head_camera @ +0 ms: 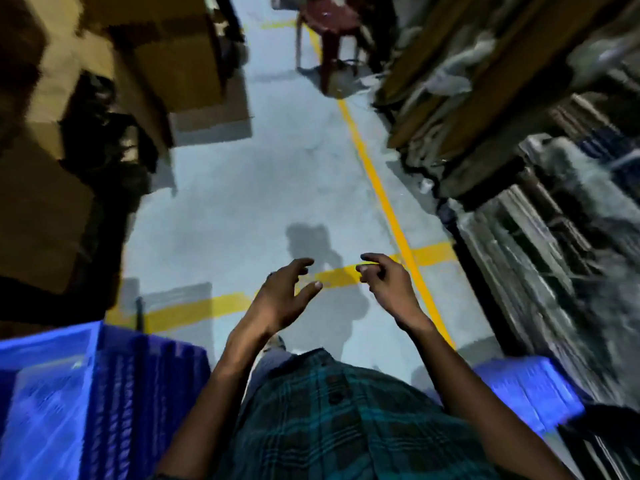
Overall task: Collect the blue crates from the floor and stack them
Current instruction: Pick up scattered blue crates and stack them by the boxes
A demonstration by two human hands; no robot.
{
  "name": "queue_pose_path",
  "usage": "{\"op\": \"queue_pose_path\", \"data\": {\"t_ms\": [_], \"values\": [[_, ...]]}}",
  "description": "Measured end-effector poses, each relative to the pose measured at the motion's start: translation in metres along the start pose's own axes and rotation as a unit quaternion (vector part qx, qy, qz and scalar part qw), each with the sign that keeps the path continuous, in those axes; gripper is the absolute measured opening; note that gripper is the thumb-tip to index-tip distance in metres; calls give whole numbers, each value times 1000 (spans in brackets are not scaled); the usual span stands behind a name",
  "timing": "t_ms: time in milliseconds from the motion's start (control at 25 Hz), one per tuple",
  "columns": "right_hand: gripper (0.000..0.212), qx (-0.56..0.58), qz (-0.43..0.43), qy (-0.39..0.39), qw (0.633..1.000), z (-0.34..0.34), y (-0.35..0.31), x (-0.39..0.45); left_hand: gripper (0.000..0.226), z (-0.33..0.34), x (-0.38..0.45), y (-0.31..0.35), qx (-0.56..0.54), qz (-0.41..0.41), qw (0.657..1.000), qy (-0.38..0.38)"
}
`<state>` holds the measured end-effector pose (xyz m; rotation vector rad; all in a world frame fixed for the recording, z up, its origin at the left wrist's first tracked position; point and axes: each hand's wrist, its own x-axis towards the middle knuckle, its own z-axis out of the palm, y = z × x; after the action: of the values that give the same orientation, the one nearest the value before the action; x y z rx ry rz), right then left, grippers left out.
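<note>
**Two crates flank us, both hands empty between them**

Two blue crates sit low in our view, one on each side. The left crate [86,393] is the big one: it fills the lower left corner, its slatted wall upright and its near rim running away from us along the aisle. The right crate [526,389] shows only a blurred corner at the lower right, just beside the racks [540,237]. Whether either is already part of a stack, we cannot tell.

Our left hand [282,299] and right hand [388,285] are raised in front of our checked shirt [332,420], fingers spread and curled, holding nothing and apart from each other. They hover over the yellow line [336,277] on the grey floor [242,202], well ahead of both crates.

So we judge that the next move turns sideways and back, not forward. The left crate lies down and to the left of our left hand, which is the nearer one; the right crate lies behind and below our right hand. Ahead, past boxes [194,64] and a chair [325,36], we see no crate.
</note>
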<state>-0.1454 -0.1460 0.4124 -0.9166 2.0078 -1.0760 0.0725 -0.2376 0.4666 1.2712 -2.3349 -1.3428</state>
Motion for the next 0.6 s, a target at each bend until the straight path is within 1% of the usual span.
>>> {"op": "queue_pose_path", "data": {"t_ms": [80,160,240,320,360,440,520,600], "values": [[24,49,49,87,994,-46,24,-6,50,20,35,30,21,52,996,-71],[25,89,107,188,972,-84,51,-17,50,46,75,59,56,104,981,-152],[24,136,177,283,933,-112,85,-35,47,82,113,86,91,158,954,-240],[20,189,238,366,879,-127,113,-50,44,118,147,110,120,194,919,-323],[19,209,263,396,855,-131,122,-56,44,135,161,118,133,204,900,-363],[20,240,310,450,802,-137,139,-70,45,174,192,134,167,231,847,-448],[20,257,367,492,746,-123,149,-86,46,211,221,151,210,270,786,-515],[19,295,413,528,681,-92,157,-105,46,244,238,163,248,305,731,-558]]}}
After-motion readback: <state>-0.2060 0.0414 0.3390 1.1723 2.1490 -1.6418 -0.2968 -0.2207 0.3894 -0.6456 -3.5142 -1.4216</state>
